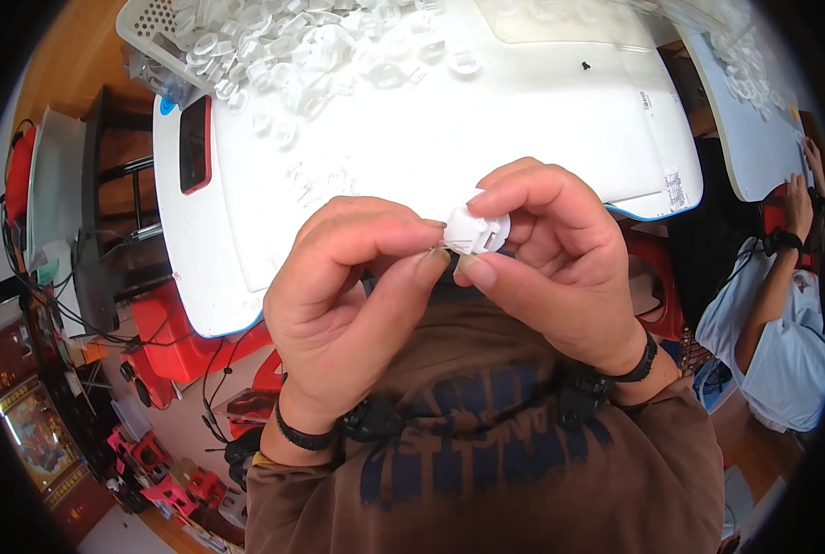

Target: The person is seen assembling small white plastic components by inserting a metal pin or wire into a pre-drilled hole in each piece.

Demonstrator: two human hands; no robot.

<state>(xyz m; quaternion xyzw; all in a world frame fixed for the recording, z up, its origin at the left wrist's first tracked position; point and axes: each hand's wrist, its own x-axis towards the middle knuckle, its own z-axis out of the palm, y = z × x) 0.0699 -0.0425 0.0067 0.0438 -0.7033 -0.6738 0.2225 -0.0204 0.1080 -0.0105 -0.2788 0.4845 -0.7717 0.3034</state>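
Observation:
Between the thumb and fingers of my right hand [560,254] is a small round white plastic part [475,226] with slots in its side. It is held up in front of my chest, off the table's near edge. My left hand [338,286] is closed in a pinch at the part's left side. A thin wire-like piece [442,246] shows at those fingertips and meets the part; its exact shape is too small to tell. The fingertips hide some of the part's edges.
A white table [385,148] stands before me, with a heap of white plastic pieces [311,55] and a perforated basket [144,28] at the far left. A phone [195,145] lies by the left edge. At right, another person [768,314] works at a separate table [749,138].

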